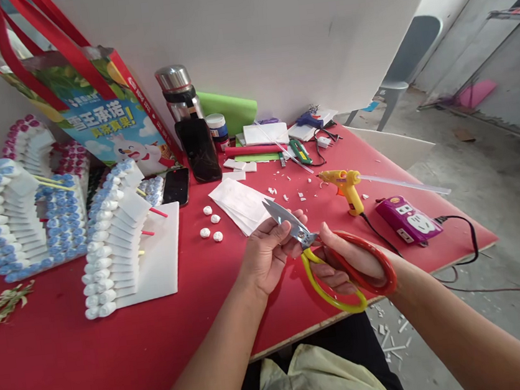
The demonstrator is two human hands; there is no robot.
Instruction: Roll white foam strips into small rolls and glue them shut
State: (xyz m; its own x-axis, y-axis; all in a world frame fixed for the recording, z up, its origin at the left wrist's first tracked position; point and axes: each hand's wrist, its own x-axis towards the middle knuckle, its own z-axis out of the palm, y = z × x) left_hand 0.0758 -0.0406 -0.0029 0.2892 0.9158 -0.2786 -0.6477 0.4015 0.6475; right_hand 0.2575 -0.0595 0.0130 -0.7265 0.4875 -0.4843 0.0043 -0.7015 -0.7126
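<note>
In front of me, above the red table's near edge, my right hand (342,260) grips a pair of scissors (309,239) by its red and yellow handle loops. The metal blades point up and left. My left hand (268,247) is curled at the blades, its thumb close against them; whatever its fingers pinch is hidden. Just beyond the blades lie flat white paper sheets (242,200). Several small white rolled balls (215,219) sit left of the hands. Farther left, a curved construction of white rolls and white slats (118,248) stands on a white board (166,256).
A yellow hot glue gun (346,188) and a purple power socket (408,222) with cables sit at the right. Behind stand a black phone (198,149), a steel flask (177,91) and a printed bag (106,125). A blue-and-white construction (18,216) is at far left.
</note>
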